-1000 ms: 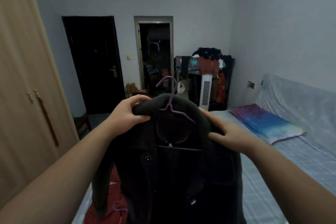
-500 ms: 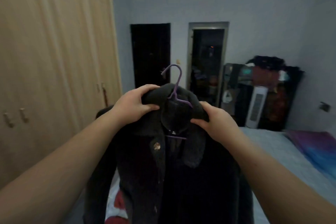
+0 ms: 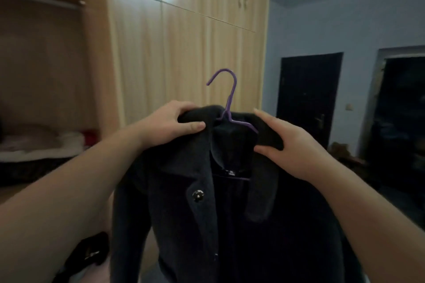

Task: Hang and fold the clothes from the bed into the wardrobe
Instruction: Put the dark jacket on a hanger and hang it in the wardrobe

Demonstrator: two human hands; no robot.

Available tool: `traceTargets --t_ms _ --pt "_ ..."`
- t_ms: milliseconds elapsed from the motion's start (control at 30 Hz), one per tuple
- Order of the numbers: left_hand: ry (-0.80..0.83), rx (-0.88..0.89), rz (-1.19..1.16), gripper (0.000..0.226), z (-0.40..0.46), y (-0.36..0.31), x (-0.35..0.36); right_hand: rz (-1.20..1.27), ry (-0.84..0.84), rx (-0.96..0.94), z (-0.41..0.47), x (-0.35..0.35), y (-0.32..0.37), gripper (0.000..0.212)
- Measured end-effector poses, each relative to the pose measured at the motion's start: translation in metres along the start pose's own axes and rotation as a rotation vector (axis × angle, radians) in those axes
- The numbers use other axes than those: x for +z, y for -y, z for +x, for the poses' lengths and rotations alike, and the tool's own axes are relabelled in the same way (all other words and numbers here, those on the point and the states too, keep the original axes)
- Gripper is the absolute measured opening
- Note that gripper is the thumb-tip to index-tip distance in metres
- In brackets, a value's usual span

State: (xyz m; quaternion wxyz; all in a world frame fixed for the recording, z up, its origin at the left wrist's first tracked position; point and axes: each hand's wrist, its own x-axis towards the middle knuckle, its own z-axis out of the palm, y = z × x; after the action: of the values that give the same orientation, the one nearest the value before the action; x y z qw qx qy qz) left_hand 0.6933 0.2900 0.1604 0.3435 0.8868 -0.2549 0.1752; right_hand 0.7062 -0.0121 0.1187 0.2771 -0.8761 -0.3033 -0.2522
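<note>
Wardrobe (image 3: pixel 184 41) doors stand behind both hands. Left hand (image 3: pixel 170 125) fingers (image 3: pixel 194 126) pinch the dark coat (image 3: pixel 207 202) collar; right hand (image 3: pixel 296 145) fingers clamp its other shoulder. Between them rises a purple hanger (image 3: pixel 230 99). Coat's hem is cut off below.

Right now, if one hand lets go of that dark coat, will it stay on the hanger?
Probably, though it may tilt. The coat looks thick and floppy, likely heavy for the thin purple hanger. The left hand and right hand each steady a shoulder.
</note>
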Motion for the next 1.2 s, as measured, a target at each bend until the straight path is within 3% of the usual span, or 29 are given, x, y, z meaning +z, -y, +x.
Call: traceTargets --t_ms 133,300,400,533,633,733,800,867,933,1000,1100,1200 --pt "-0.11 -0.07 0.089 0.028 -0.041 0.018 -0.074 0.08 0.161 -0.059 0.046 0.019 0.056 0.055" --pt "-0.328 -0.042 0.292 0.03 -0.107 0.055 -0.16 0.324 0.376 -0.093 0.108 0.071 0.14 0.076" --pt "-0.463 -0.009 0.347 0.038 -0.151 0.079 -0.211 0.527 0.497 -0.115 0.139 0.115 0.198 0.062" --pt "-0.473 -0.044 0.372 0.035 -0.197 0.121 -0.281 0.347 0.313 -0.215 0.176 0.178 0.282 0.031" --pt "-0.336 -0.171 0.203 0.027 -0.227 0.151 -0.335 0.177 0.147 -0.27 0.193 0.223 0.338 0.035" --pt "-0.252 -0.395 -0.137 0.029 -0.254 0.18 -0.381 0.003 0.004 -0.327 0.203 0.259 0.378 0.036" --pt "-0.227 -0.471 -0.183 0.036 -0.263 0.196 -0.407 -0.092 -0.091 -0.369 0.207 0.275 0.399 0.034" --pt "-0.3 -0.427 0.06 0.036 -0.268 0.212 -0.423 -0.123 -0.146 -0.383 0.215 0.286 0.413 0.033" --pt "-0.447 -0.263 0.45 0.039 -0.275 0.222 -0.424 -0.131 -0.158 -0.358 0.227 0.295 0.418 0.037" --pt "-0.439 -0.104 0.659 0.06 -0.286 0.232 -0.412 -0.11 -0.151 -0.317 0.24 0.3 0.419 0.04" --pt "-0.366 -0.196 0.859 0.099 -0.291 0.257 -0.4 -0.067 -0.131 -0.284 0.258 0.308 0.421 0.04" --pt "-0.394 -0.226 0.922 0.096 -0.274 0.284 -0.409 -0.015 -0.049 -0.268 0.275 0.326 0.419 0.041"
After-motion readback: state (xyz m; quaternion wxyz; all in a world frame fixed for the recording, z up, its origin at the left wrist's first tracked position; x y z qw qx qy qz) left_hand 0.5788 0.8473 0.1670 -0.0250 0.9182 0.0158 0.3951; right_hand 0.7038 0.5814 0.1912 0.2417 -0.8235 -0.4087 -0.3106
